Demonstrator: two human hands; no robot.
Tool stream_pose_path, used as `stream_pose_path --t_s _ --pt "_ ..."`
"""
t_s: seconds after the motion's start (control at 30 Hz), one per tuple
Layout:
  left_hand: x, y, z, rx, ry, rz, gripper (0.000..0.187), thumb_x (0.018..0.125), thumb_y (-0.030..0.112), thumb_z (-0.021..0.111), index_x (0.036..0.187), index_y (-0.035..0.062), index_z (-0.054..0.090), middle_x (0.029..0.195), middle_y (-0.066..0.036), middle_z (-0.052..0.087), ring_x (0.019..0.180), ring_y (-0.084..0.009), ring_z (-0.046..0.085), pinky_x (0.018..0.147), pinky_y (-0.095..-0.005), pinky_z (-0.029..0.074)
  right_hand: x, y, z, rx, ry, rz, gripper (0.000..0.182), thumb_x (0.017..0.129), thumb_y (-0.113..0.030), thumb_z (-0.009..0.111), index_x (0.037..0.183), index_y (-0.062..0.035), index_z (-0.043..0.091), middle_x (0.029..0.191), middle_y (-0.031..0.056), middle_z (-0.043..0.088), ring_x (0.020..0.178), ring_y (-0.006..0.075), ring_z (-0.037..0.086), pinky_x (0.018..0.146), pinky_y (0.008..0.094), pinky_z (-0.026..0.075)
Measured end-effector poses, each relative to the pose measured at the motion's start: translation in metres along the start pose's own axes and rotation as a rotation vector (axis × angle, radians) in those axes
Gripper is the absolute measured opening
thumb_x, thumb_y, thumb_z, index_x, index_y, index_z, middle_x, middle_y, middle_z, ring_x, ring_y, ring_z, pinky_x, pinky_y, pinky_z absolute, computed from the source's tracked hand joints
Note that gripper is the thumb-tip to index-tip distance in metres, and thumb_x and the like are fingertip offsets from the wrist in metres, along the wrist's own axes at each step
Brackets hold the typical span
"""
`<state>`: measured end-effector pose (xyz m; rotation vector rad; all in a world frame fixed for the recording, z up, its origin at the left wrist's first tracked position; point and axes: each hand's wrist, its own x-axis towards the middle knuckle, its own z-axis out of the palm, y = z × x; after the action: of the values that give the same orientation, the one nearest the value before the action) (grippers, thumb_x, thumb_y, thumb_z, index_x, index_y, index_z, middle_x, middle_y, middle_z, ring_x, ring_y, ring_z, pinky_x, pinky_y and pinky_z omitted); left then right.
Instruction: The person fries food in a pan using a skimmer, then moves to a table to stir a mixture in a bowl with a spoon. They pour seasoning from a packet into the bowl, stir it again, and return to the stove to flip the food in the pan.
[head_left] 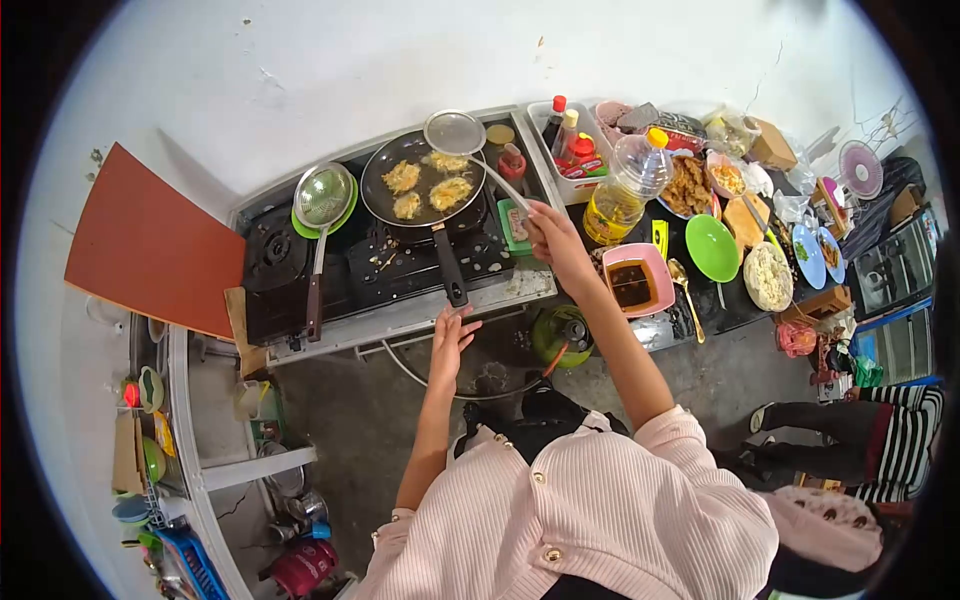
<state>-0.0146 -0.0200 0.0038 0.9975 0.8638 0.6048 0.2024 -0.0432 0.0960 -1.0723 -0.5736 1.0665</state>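
My right hand [556, 247] is closed around the handle of a round mesh skimmer [453, 131], whose head is over the far right rim of the frying pan [378, 205]. Several golden fritters [450, 193] lie in the dark pan, one of them partly behind the skimmer. The pan sits on a black gas stove [345, 290] with its black handle pointing toward me. Just below that handle's end is my left hand [452, 345], fingers stretched out and apart, fingertips right at the tip.
Left of the pan, a second strainer [323, 195] rests over a green plate. To the right stand an oil bottle [625, 195], a pink bowl of dark sauce [638, 285], a green bowl [712, 248] and a tub of bottles [570, 140]. Another person [880, 440] is at the far right.
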Motion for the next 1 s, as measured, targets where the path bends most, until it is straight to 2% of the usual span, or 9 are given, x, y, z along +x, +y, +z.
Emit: stream_pose_path --t_s 0.1,0.23,0.37,0.43,0.6,0.63,0.8,0.9,1.0 --pt "-0.008 -0.01 -0.005 0.03 -0.022 -0.003 0.04 0.092 0.028 0.041 0.126 0.0073 0.036 0.116 -0.006 0.052 0.099 -0.0146 0.053 0.084 -0.0266 0.038 -0.022 0.003 -0.003 -0.047 0.024 -0.017 0.024 0.09 -0.02 0.042 0.111 -0.0074 0.046 0.058 -0.0077 0.027 0.049 0.0019 0.025 0.045 0.0171 0.02" --pt "-0.021 -0.025 -0.01 0.05 -0.069 -0.015 0.034 0.091 0.025 0.042 0.12 0.0079 0.044 0.114 -0.005 0.053 0.098 -0.0132 0.053 0.083 -0.0256 0.037 -0.058 0.003 -0.014 -0.119 0.071 -0.06 0.024 0.09 -0.019 0.042 0.111 -0.0068 0.045 0.059 -0.0079 0.027 0.051 0.0018 0.026 0.046 0.0174 0.021" --pt "-0.03 -0.039 -0.011 0.061 -0.144 -0.109 0.026 0.091 0.021 0.042 0.113 0.0084 0.049 0.112 -0.003 0.055 0.095 -0.0106 0.053 0.082 -0.0245 0.037 -0.101 0.016 -0.036 -0.07 0.187 0.002 0.025 0.091 -0.018 0.041 0.112 -0.0066 0.045 0.058 -0.0073 0.026 0.05 0.0023 0.025 0.046 0.0177 0.021" --pt "-0.034 -0.047 -0.01 0.149 -0.235 -0.086 0.024 0.091 0.02 0.042 0.111 0.0078 0.05 0.11 -0.002 0.055 0.094 -0.0104 0.054 0.081 -0.0233 0.037 -0.124 0.025 -0.046 -0.044 0.248 0.049 0.026 0.091 -0.017 0.04 0.114 -0.0069 0.045 0.058 -0.0066 0.026 0.049 0.0031 0.024 0.046 0.018 0.02" --pt "-0.041 -0.055 0.005 0.181 -0.55 -0.067 0.022 0.09 0.014 0.042 0.11 0.0055 0.048 0.111 -0.005 0.054 0.097 -0.0119 0.053 0.083 -0.0246 0.039 -0.174 0.063 -0.07 -0.155 0.501 -0.071 0.028 0.091 -0.019 0.04 0.115 -0.0059 0.046 0.056 -0.0076 0.028 0.048 0.0026 0.025 0.045 0.0189 0.019" --pt "-0.041 -0.055 0.009 0.184 -0.611 -0.074 0.024 0.09 0.013 0.044 0.111 0.0029 0.046 0.112 -0.008 0.053 0.098 -0.0145 0.053 0.086 -0.0262 0.039 -0.184 0.069 -0.074 -0.141 0.531 -0.094 0.027 0.091 -0.019 0.041 0.114 -0.0056 0.046 0.057 -0.0079 0.029 0.048 0.0023 0.025 0.045 0.0187 0.02" --pt "-0.044 -0.062 0.02 0.246 -0.727 -0.15 0.028 0.088 0.014 0.047 0.112 0.0011 0.044 0.112 -0.009 0.053 0.096 -0.0159 0.053 0.086 -0.0284 0.04 -0.222 0.082 -0.096 -0.038 0.733 -0.071 0.031 0.092 -0.025 0.041 0.113 -0.0043 0.047 0.056 -0.0079 0.03 0.048 0.0014 0.027 0.045 0.0183 0.02" --pt "-0.047 -0.065 0.024 0.269 -0.753 -0.168 0.028 0.088 0.014 0.047 0.113 0.0006 0.044 0.112 -0.01 0.052 0.098 -0.0161 0.052 0.088 -0.029 0.039 -0.219 0.085 -0.118 -0.082 0.86 -0.086 0.033 0.092 -0.028 0.041 0.114 -0.0041 0.047 0.056 -0.0075 0.031 0.048 0.0019 0.028 0.045 0.0183 0.022" --pt "-0.052 -0.076 0.023 0.266 -0.759 -0.184 0.027 0.089 0.012 0.046 0.113 -0.0009 0.043 0.113 -0.011 0.05 0.104 -0.0168 0.049 0.092 -0.0302 0.039 -0.209 0.09 -0.147 -0.12 0.856 -0.109 0.034 0.092 -0.028 0.04 0.115 -0.0045 0.047 0.056 -0.0071 0.031 0.049 0.0025 0.028 0.045 0.0184 0.023"
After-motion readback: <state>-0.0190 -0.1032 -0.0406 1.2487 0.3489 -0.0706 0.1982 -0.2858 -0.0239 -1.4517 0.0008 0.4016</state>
